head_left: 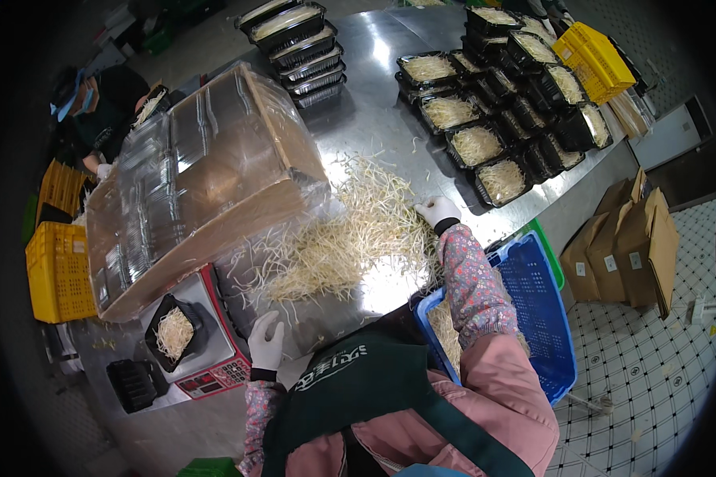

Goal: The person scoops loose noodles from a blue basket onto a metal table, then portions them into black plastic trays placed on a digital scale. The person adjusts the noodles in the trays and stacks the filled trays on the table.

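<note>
Both hands wear white gloves. My right hand is at the right edge of a loose heap of bean sprouts on the metal table, its fingers closed on a few sprouts. Closer to my body, my left hand hovers near the table edge, fingers curled but apart, with nothing in it. To its left a black plastic tray holding a small pile of sprouts rests on a red-framed weighing scale. An empty black tray lies beside the scale.
A large carton of clear plastic lids stands at left, a yellow crate beyond it. Filled trays are stacked at the back and far right. Against my right side is a blue basket. A co-worker is at far left.
</note>
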The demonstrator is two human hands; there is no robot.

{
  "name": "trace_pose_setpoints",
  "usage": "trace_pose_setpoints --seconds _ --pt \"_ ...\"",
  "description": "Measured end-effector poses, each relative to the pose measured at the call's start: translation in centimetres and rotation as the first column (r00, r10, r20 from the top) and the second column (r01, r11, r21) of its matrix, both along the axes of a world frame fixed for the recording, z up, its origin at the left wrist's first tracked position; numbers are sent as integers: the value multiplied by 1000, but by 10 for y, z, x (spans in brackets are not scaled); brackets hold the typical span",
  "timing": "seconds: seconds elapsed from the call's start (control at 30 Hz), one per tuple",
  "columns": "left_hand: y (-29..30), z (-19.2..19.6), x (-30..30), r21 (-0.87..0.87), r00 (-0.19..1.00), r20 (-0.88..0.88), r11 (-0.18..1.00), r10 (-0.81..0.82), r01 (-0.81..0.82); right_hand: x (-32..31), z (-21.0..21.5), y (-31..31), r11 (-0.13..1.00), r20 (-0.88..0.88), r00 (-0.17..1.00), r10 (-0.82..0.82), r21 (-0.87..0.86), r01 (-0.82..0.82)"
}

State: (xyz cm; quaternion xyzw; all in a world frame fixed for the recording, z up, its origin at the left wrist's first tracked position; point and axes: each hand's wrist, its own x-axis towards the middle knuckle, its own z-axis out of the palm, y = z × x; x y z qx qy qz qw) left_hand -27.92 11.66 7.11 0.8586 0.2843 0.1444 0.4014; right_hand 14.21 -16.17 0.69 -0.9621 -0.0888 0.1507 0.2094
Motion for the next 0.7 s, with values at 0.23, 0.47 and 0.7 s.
trace_pose_setpoints --seconds 0.23,0.47,0.7 --pt "-1 -3 5 -28 999 -9 999 -33 33 7 -23 -14 848 -86 995 -48 522 86" --pt "-3 -6 18 -14 996 -13 996 -85 85 -18 26 -44 611 -412 909 -62 704 361" --pt "-2 -3 26 -27 990 16 990 -141 141 -27 42 -89 568 -286 957 -40 782 257"
